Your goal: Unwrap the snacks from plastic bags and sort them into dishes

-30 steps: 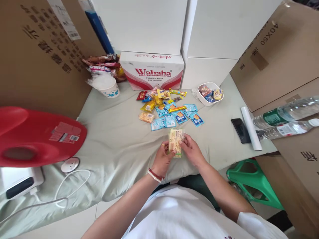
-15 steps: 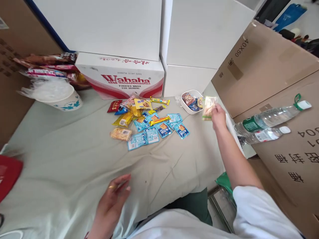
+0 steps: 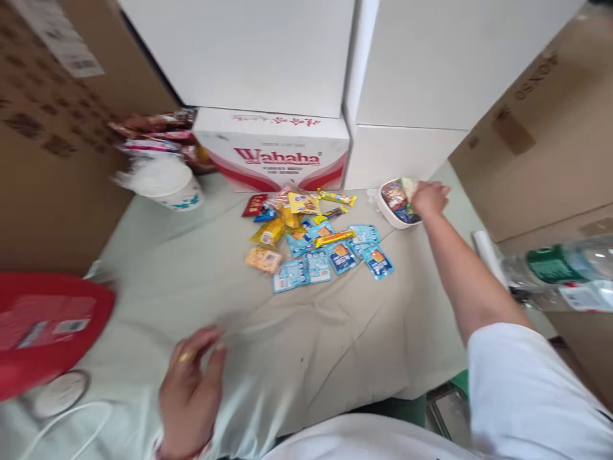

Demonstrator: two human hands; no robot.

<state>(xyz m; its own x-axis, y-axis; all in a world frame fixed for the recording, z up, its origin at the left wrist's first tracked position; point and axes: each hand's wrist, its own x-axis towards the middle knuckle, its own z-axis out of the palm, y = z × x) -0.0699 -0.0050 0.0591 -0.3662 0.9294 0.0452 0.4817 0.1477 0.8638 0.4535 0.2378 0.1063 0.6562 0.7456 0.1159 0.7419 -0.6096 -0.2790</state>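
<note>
My right hand (image 3: 430, 198) is at the rim of a small white bowl (image 3: 390, 217), gripping a pale green-and-cream snack packet (image 3: 409, 190) partly over it. Inside the bowl are a brown-and-red packet (image 3: 394, 194) and a dark blue one. My left hand (image 3: 191, 377), with a ring on one finger, hovers low over the cloth, fingers loosely bent, thumb apart, holding nothing. Between the hands lies a spread of snacks: several light blue packets (image 3: 341, 256), a yellow stick packet (image 3: 335, 238), yellow bags (image 3: 269, 232) and a clear-wrapped pastry (image 3: 263, 258).
Behind the snacks stands a Wahaha water carton (image 3: 282, 156). A paper tub (image 3: 167, 185) topped with plastic is at the back left, beside stacked bags. A red item (image 3: 52, 326) lies left. Water bottles (image 3: 558, 263) and cardboard (image 3: 536, 185) border the right.
My right hand has brought the snack packet from beside the bowl to over its right side. The camera view has swung left, and my left hand stays low over the cloth.
</note>
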